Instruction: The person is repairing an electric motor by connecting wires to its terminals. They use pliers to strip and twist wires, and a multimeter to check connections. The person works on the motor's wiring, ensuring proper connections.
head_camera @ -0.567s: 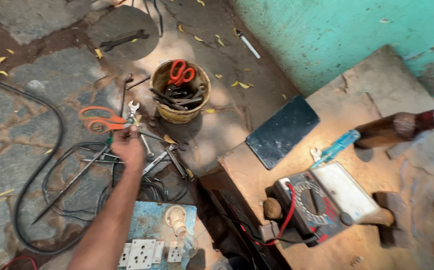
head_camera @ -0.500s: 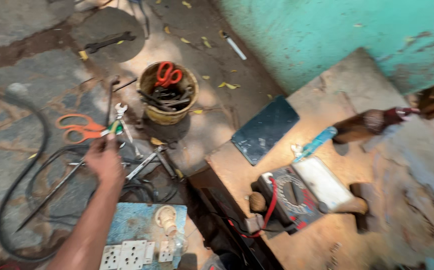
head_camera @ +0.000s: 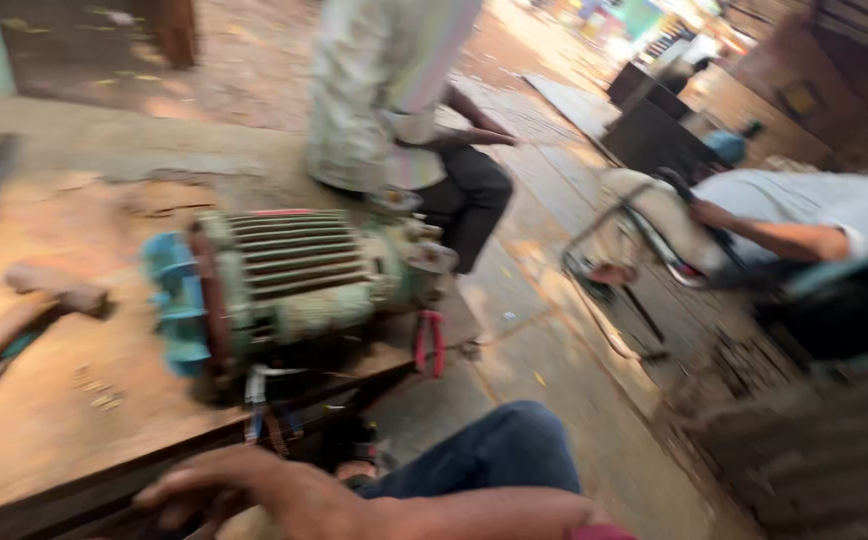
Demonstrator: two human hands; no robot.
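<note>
hand in view: one hand [head_camera: 254, 490] sits at the bottom edge, forearm running off to the right, fingers curled loosely downward. Pretty sure it's the right hand, but the blur makes that a guess.
what it holds: honestly can't tell. Something pale peeks out under the fingers, too smeared to name or to say if it's gripped.
other hand: not in the frame at all.
motor: a ribbed green electric motor [head_camera: 294, 280] with a blue end cover lies on its side just above and beyond the hand, on the wooden bench [head_camera: 44, 410].
pliers: red-handled pliers [head_camera: 430, 342] hang off the bench edge, up and to the right of the hand, right beside the motor's shaft end.
wires: a few loose leads [head_camera: 259, 400] dangle from the motor's underside, between it and the hand.
knee: a blue-jeaned knee [head_camera: 514, 450] just right of the hand.
other people: one sits on the bench behind the motor, another reclines far right. Both well apart from the hand.
progress: looks like the motor job is barely underway. Case looks closed up, nothing touching it, leads loose.
</note>
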